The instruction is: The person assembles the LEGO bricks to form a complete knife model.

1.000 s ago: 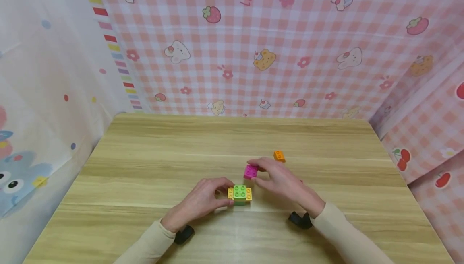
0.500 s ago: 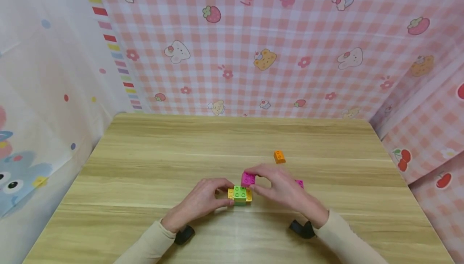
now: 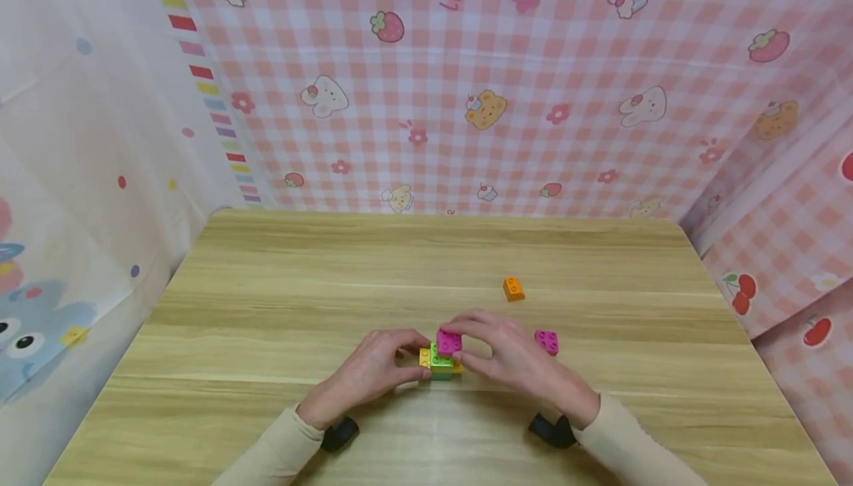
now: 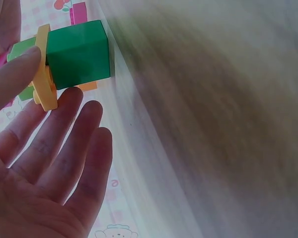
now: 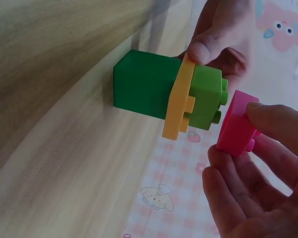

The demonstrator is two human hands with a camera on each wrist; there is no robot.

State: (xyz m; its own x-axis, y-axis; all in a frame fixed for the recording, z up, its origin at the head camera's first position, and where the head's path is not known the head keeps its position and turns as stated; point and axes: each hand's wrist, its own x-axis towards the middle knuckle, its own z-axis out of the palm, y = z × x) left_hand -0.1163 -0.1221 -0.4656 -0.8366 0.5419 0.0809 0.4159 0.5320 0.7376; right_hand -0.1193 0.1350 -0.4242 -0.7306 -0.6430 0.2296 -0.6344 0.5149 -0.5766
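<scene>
On the table stands a small stack of toy building bricks: a dark green brick (image 5: 144, 82) at the bottom, a flat yellow plate brick (image 5: 175, 111) across it, and a light green brick (image 5: 206, 94) on top. My left hand (image 3: 376, 367) pinches the yellow plate's left end between thumb and fingers, as the left wrist view also shows. My right hand (image 3: 509, 353) pinches a pink brick (image 5: 238, 121) by its sides, just over the light green studs. In the right wrist view a narrow gap shows between the pink brick and those studs.
A second pink brick (image 3: 546, 341) lies on the wooden table (image 3: 300, 264), to the right of my right hand. Farther back sits an orange brick (image 3: 513, 289). A pink checked cloth (image 3: 440, 152) hangs behind the table's far edge.
My right hand has carried the pink brick leftward and nearer, from beyond the stack to above the light green brick. The other pink brick has come into full view. My left hand stays put.
</scene>
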